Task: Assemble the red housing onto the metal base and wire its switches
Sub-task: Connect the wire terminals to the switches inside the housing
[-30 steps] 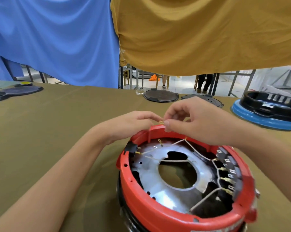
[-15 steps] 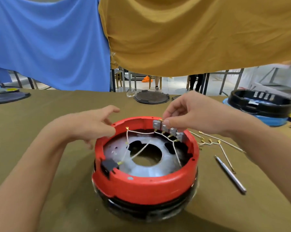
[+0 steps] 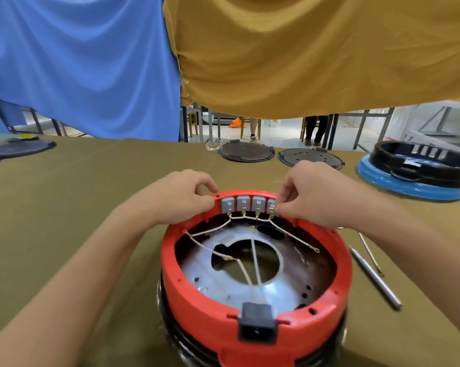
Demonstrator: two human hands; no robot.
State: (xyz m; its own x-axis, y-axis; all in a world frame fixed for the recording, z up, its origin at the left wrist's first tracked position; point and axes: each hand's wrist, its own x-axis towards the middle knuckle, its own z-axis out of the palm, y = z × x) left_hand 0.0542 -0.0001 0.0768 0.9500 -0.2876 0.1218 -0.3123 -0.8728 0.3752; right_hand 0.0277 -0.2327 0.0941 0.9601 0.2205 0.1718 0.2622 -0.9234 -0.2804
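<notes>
The red housing (image 3: 255, 324) sat over the metal base (image 3: 282, 287) on the olive cloth of the table (image 3: 64, 207), right in front of you, with its black socket (image 3: 257, 324) at six o'clock on the rim. A row of four grey switches (image 3: 250, 203) stood along the inside of the rim at twelve o'clock. Your left hand (image 3: 182, 197) had its fingers curled at the rim beside the leftmost switch, thumb and forefinger closed together there; I could not tell whether they pinched anything. Your right hand (image 3: 311, 200) pinched at the rightmost switch with thumb and fingertip drawn tight. White wires (image 3: 213, 230) with brass ends ran from under the switches down across the plate, two of them crossing its round centre hole.

At three o'clock from the housing a slim metal tool (image 3: 374, 279) lay on the cloth, with a thin loose wire (image 3: 369, 252) just beside it. Two dark round lids (image 3: 246, 152) rested at twelve o'clock near the far edge, and a black ring on a blue base (image 3: 419, 181) stood at two o'clock.
</notes>
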